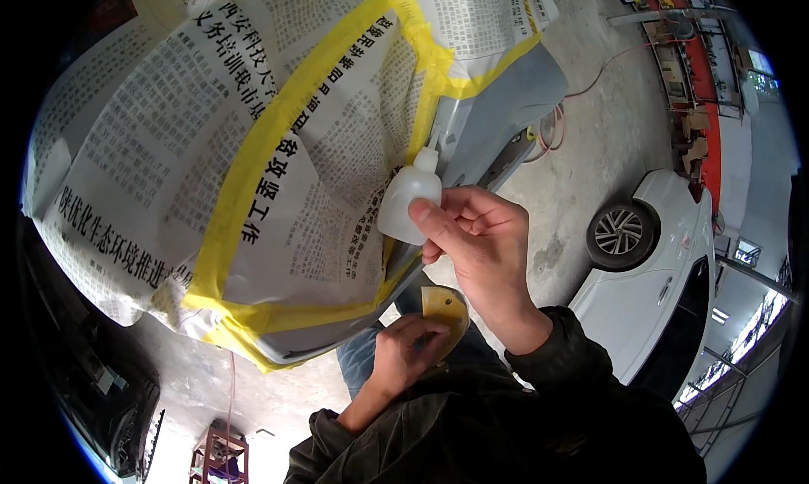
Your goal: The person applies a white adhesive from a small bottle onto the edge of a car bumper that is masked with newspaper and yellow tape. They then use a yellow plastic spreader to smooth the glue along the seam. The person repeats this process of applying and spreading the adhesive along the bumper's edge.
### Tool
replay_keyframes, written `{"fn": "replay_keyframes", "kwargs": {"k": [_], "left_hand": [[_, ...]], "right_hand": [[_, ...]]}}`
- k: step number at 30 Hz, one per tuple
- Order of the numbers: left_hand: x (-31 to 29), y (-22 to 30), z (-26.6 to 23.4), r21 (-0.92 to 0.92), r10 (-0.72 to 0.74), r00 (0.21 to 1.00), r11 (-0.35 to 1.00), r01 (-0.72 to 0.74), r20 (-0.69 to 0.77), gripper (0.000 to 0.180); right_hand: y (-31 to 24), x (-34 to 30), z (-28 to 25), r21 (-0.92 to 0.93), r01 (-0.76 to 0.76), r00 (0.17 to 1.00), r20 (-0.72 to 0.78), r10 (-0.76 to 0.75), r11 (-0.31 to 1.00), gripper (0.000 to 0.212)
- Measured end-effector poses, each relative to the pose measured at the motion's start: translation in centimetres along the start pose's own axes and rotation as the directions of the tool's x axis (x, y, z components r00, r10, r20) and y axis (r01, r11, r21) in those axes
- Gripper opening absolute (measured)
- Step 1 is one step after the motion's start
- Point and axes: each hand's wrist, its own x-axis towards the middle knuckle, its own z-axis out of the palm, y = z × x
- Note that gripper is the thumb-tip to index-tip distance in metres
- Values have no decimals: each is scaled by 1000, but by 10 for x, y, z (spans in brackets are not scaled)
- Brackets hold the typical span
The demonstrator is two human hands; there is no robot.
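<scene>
My right hand (483,244) pinches a white translucent squeeze bottle (408,199) between thumb and fingers. The bottle's narrow nozzle points up and away, close to a bare grey car body panel (484,105); whether it touches is hard to see. Lower down, near my lap, my left hand (403,356) is closed on a curved yellow sanding disc (447,309) with small dark holes. Newspaper sheets (168,147) cover most of the car part, their borders held by yellow masking tape (244,181). A grey strip of panel shows along the lower edge too.
To the right stands a white car (653,290) with its wheel (622,234) facing me. A thin red hose (552,134) lies coiled on the concrete floor (607,105). Red shelving (704,96) lines the far right wall. At lower left are dark car parts (105,383) and a small brown stand (221,452).
</scene>
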Motion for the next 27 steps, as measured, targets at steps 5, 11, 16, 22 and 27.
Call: {"fn": "replay_keyframes", "kwargs": {"k": [5, 11, 16, 22, 27], "left_hand": [[1, -1, 3, -3, 11, 1000, 1000, -11, -11, 14], [3, -1, 3, -2, -13, 1000, 1000, 13, 1, 14], [3, -5, 6, -18, -11, 1000, 1000, 11, -9, 15], [3, -3, 6, 5, -44, 999, 999, 44, 1, 15], [4, -1, 6, 6, -45, 999, 999, 45, 0, 15]], "right_hand": [[-2, 1, 1, -1, -8, 1000, 0, 8, 1000, 16], [-4, 1, 1, 31, -22, 1000, 4, 22, 999, 15], [-3, 1, 0, 36, -24, 1000, -3, 24, 999, 14], [-3, 1, 0, 17, -12, 1000, 7, 12, 1000, 14], [-4, 1, 0, 13, -10, 1000, 3, 10, 1000, 14]]}}
